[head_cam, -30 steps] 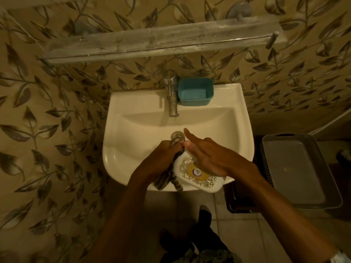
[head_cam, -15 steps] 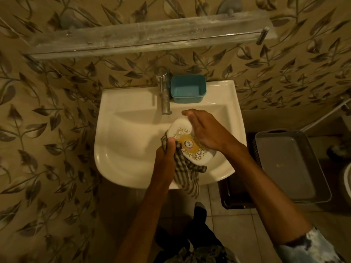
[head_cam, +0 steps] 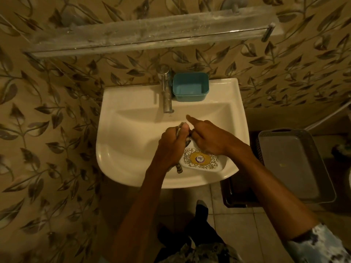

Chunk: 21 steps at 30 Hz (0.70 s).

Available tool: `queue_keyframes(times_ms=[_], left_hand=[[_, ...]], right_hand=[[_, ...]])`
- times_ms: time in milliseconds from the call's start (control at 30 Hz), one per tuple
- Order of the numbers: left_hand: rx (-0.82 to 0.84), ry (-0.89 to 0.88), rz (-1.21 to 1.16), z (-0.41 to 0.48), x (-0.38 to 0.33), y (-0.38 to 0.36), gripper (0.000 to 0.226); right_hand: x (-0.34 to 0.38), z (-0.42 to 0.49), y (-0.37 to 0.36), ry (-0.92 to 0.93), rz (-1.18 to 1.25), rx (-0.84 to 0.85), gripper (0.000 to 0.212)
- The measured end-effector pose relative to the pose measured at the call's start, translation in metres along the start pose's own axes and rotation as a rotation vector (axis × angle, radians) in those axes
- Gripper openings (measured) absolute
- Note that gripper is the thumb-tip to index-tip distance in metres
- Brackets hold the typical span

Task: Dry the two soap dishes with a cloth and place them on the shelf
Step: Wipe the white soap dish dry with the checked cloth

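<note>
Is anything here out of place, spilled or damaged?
Nothing stands out. The teal soap dish sits level beside the tap; the hands hold the white soap dish and checked cloth over the washbasin.

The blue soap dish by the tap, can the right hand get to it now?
Probably not yet. The right hand is busy holding the white soap dish over the sink. The path to the blue soap dish looks clear, though, once that hand is free.
</note>
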<state>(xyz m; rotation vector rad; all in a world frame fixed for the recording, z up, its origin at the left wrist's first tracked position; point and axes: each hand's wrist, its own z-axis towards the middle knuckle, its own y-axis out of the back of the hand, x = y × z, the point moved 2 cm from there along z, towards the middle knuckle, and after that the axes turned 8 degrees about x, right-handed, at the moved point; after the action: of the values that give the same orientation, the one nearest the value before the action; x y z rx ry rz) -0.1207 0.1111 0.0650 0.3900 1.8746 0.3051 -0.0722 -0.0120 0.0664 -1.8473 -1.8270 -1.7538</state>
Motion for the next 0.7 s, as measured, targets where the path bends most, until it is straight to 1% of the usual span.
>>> queue_keyframes(times_ms=[33, 67, 100, 133, 167, 233, 300, 333, 400, 467, 567, 600, 633, 667, 700], left_hand=[[-0.111, -0.014, -0.019, -0.003, 0.001, 0.0, 0.041], [-0.223, -0.027, -0.063, -0.005, 0.002, -0.001, 0.037], [-0.306, -0.024, -0.129, -0.008, 0.005, -0.003, 0.035], [-0.354, -0.009, -0.192, -0.009, 0.008, -0.007, 0.035], [-0.379, 0.009, -0.235, -0.011, 0.01, -0.01, 0.034], [-0.426, 0.019, -0.218, -0.014, 0.013, -0.015, 0.033], [-0.487, -0.039, -0.091, -0.015, 0.01, -0.014, 0.036], [-0.48, -0.099, -0.029, -0.015, 0.006, -0.014, 0.039], [-0.356, -0.208, 0.057, -0.02, 0.001, -0.025, 0.043], [-0.231, -0.338, 0.177, -0.038, 0.002, -0.038, 0.046], [-0.194, -0.55, 0.407, -0.065, 0.021, -0.046, 0.048], [-0.174, -0.563, 0.434, -0.063, 0.021, -0.052, 0.049], [-0.144, -0.555, 0.452, -0.056, 0.021, -0.054, 0.05], [-0.132, -0.48, 0.492, -0.045, 0.013, -0.058, 0.051], [-0.174, -0.316, 0.345, -0.037, 0.001, -0.057, 0.05]], right_hand=[[-0.003, 0.001, 0.0, 0.003, 0.033, -0.091, 0.055], [-0.006, 0.002, 0.001, 0.006, 0.092, -0.205, 0.053], [-0.008, 0.003, 0.003, -0.007, 0.185, -0.32, 0.049], [-0.008, 0.003, 0.004, -0.03, 0.314, -0.409, 0.046], [-0.007, 0.002, 0.003, -0.058, 0.471, -0.463, 0.047], [-0.002, -0.001, -0.008, -0.157, 0.738, -0.494, 0.059], [0.002, -0.006, -0.022, -0.235, 0.98, -0.433, 0.058], [0.005, -0.007, -0.028, -0.233, 1.123, -0.379, 0.054], [0.006, -0.006, -0.035, -0.203, 1.391, -0.321, 0.05], [0.004, -0.002, -0.035, -0.182, 1.565, -0.296, 0.054], [0.004, -0.005, -0.033, -0.188, 1.8, -0.157, 0.069], [0.006, -0.006, -0.034, -0.2, 1.862, -0.104, 0.071], [0.008, -0.007, -0.037, -0.202, 1.917, -0.06, 0.068], [0.01, -0.008, -0.042, -0.175, 1.956, -0.046, 0.06], [0.01, -0.007, -0.047, -0.148, 1.955, -0.064, 0.053]])
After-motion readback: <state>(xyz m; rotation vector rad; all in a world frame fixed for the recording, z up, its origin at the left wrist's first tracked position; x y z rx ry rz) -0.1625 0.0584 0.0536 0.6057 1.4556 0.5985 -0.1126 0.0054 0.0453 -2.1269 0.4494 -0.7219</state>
